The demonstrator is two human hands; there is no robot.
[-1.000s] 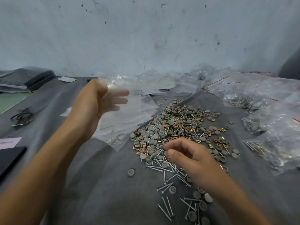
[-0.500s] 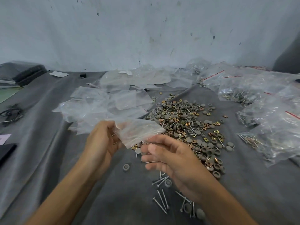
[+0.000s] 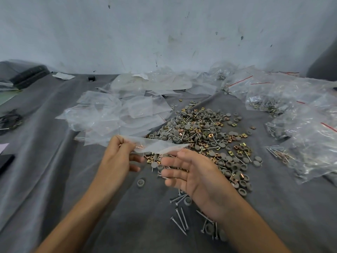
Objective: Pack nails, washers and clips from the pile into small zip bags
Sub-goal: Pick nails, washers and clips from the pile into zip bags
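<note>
Left hand (image 3: pixel 116 157) pinches a small clear plastic zip bag (image 3: pixel 160 146) above the heaped grey washers, nails and brass clips (image 3: pixel 204 132); right hand (image 3: pixel 197 174) open beneath, perhaps cradling nails. Several filled bags (image 3: pixel 310 143) right, plenty left.

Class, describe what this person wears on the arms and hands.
Nothing is worn. The left hand and right hand show no gloves, rings or watch, and both forearms are bare, with no sleeves in the picture.

Grey washers (image 3: pixel 230 164), brass-gold clips (image 3: pixel 198 132), grey cloth (image 3: pixel 60 179)
</note>
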